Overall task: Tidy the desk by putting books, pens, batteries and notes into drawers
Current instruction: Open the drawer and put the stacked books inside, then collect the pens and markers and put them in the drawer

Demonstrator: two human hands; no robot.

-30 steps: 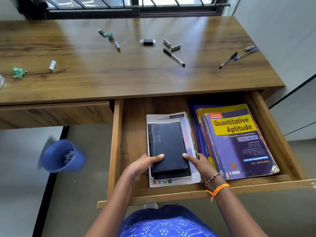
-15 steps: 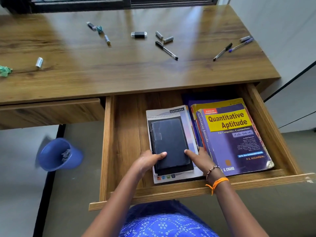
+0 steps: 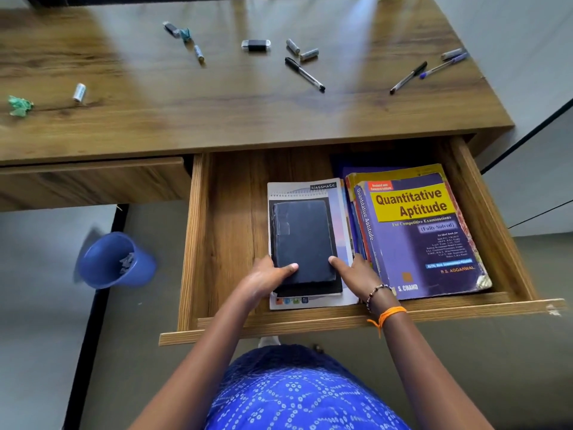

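Note:
The right desk drawer (image 3: 310,324) is pulled open. A small black notebook (image 3: 302,240) lies in it on a larger black one and a spiral "classmate" pad (image 3: 341,212). My left hand (image 3: 265,279) grips the black notebook's near left corner, thumb on top. My right hand (image 3: 356,271) holds its near right edge with the thumb tip on the cover. A "Quantitative Aptitude" book (image 3: 415,240) tops a stack on the drawer's right. On the desk (image 3: 217,119) lie three pens (image 3: 305,74) (image 3: 407,77) (image 3: 443,65) and several batteries (image 3: 79,92) (image 3: 293,46).
The left drawer (image 3: 93,178) is closed. A black and silver stick (image 3: 255,45) and green crumpled paper bits (image 3: 19,105) (image 3: 185,35) lie on the desk. A blue bin (image 3: 116,260) holding paper scraps stands on the floor to the left. A white wall is on the right.
Both hands stay at the near end of the black notebook. My head has tilted down and closer, so the desk top has slid up in view.

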